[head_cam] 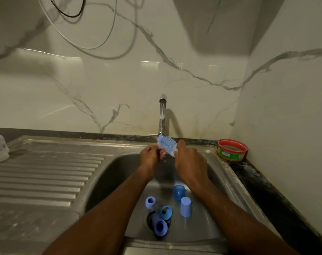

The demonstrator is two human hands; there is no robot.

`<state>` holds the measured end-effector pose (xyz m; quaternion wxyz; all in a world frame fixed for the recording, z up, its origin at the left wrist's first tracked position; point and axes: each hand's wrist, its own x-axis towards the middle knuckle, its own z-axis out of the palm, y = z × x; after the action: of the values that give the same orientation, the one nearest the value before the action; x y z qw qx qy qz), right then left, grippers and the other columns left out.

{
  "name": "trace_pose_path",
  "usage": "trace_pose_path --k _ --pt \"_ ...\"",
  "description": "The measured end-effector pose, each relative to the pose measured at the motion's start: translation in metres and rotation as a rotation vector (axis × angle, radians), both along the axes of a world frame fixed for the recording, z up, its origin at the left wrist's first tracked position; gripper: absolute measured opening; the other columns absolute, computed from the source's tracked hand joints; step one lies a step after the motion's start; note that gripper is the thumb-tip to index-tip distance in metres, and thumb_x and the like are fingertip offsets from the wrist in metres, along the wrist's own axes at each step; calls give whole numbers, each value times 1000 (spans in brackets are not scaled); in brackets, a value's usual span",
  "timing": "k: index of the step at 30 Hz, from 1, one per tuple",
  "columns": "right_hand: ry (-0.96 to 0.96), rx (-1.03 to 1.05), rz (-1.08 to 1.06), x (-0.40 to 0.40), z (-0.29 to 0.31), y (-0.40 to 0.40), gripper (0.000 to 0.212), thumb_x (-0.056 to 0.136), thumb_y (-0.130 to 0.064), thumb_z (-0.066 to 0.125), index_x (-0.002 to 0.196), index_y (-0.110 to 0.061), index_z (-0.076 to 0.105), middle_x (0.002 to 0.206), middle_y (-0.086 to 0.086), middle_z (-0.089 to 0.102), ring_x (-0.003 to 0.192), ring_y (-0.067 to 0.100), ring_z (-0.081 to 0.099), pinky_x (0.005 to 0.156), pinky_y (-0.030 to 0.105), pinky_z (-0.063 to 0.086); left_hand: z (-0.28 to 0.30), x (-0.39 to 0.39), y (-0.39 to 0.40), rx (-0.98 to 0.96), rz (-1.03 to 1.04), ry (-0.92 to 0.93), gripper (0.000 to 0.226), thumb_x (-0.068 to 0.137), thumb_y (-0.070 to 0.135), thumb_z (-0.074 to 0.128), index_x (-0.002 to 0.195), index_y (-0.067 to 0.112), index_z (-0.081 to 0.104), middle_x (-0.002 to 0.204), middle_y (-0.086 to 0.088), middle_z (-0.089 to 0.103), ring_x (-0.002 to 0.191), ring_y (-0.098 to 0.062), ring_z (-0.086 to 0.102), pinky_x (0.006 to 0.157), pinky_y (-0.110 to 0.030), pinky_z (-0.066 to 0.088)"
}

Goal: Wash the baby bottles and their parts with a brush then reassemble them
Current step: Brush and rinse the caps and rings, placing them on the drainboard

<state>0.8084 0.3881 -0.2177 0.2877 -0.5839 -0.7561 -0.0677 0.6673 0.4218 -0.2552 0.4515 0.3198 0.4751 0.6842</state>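
Left hand [150, 153]: fingers curled at the brush [167, 145] head's lower-left end; contact partly hidden. Brush: over the sink [108, 173], under the tap [162, 115]; long axis upper-left to lower-right, handle hidden. Right hand [190, 162]: grips that hidden handle. Blue bottle parts [161, 216] lie near the drain.

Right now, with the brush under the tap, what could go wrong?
The blue parts lie on the open drain in the sink; running water could nudge a small one in. Both hands, left hand and right hand, hold the brush high under the faucet, so bristles may spray the counter.
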Motion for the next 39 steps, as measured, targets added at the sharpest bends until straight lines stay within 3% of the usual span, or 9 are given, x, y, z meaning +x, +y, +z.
trace_pose_path --k 7,10,14,18,25,31,34,36,39 --pt "95 -38 -71 7 9 7 34 96 -23 66 127 -21 52 119 1 70 95 19 67 62 17 36 1 6 -3 81 -71 25 24 106 22 51 109 3 66 100 -14 77 92 -20 76 75 -26 60" --pt "36 29 -98 13 14 2 39 97 -30 65 128 -20 44 110 6 71 82 19 64 60 29 40 -3 4 2 22 -73 -7 28 105 16 51 96 0 71 97 -19 76 95 -28 74 87 -35 59" --pt "-6 17 -57 6 13 -6 45 98 -36 62 135 -21 41 110 5 68 85 19 65 61 29 41 -4 -1 3 10 -62 23 12 98 16 64 89 10 70 80 -6 72 80 -21 68 73 -31 57" --pt "-33 -31 -23 1 11 -7 45 99 -35 60 136 -21 39 115 6 66 94 21 66 65 30 43 -5 -4 -1 4 -32 100 16 90 17 76 104 13 71 93 -6 76 83 -16 73 66 -21 56" --pt "-23 -54 -93 8 10 3 41 97 -34 63 131 -22 43 115 5 68 85 18 61 64 30 39 -1 -2 0 -18 -191 37 19 90 18 71 107 8 75 101 -9 78 99 -24 74 88 -34 59" --pt "-17 -24 -72 9 7 0 41 97 -36 63 131 -22 44 113 5 68 91 21 66 64 31 39 -3 -3 0 -76 -145 -38 13 94 15 70 104 9 75 83 -10 75 70 -16 67 77 -33 58" --pt "-31 31 -77 7 8 -1 44 98 -37 62 133 -22 41 107 4 69 80 18 63 59 30 40 -2 -7 3 -86 -15 -78 13 96 15 67 106 9 73 89 -12 72 75 -18 63 74 -31 57" --pt "-47 80 -41 2 3 -2 41 97 -36 62 130 -23 42 102 3 69 73 16 60 56 30 40 -1 -10 1 -36 66 3 13 97 17 65 105 11 73 90 -8 74 79 -17 67 67 -24 58" --pt "-54 31 12 -9 -2 1 33 96 -26 63 125 -23 47 102 5 70 84 23 68 66 35 52 -1 -12 -3 90 16 301 19 99 15 62 115 11 71 104 -6 75 96 -19 72 81 -27 59"
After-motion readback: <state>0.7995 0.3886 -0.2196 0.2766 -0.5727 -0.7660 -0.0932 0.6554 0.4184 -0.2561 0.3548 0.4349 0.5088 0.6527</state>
